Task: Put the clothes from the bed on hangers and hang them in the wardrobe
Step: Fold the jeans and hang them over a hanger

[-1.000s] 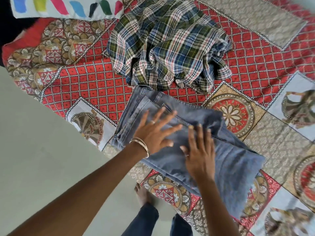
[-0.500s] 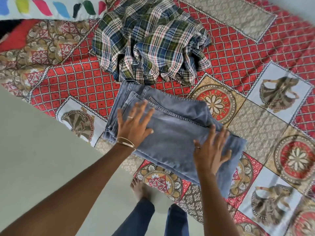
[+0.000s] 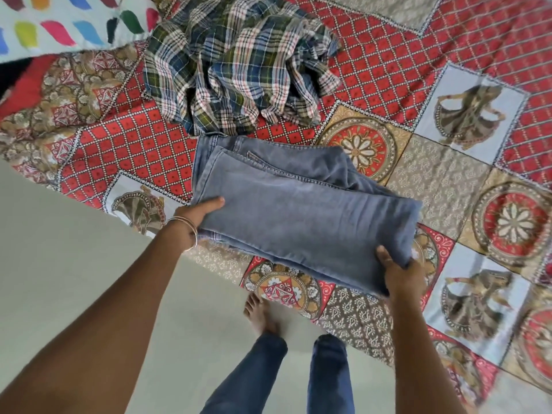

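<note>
Folded grey-blue jeans (image 3: 298, 210) lie at the near edge of the bed (image 3: 433, 186), which has a red patterned cover. My left hand (image 3: 194, 216) grips the jeans' left end, thumb on top and fingers hidden under the cloth. At the right near corner my right hand (image 3: 400, 273) holds the jeans the same way, thumb over the fold. A crumpled plaid shirt (image 3: 239, 70) lies just beyond the jeans. No hanger or wardrobe is in view.
A white pillow (image 3: 59, 28) with coloured dabs lies at the bed's top left. Pale floor (image 3: 59, 279) spreads to the left and below. My legs and a bare foot (image 3: 260, 315) stand close against the bed's edge.
Both hands were pressing flat on top of the jeans. They have slid outward to the two ends and now grip the folded jeans from the sides.
</note>
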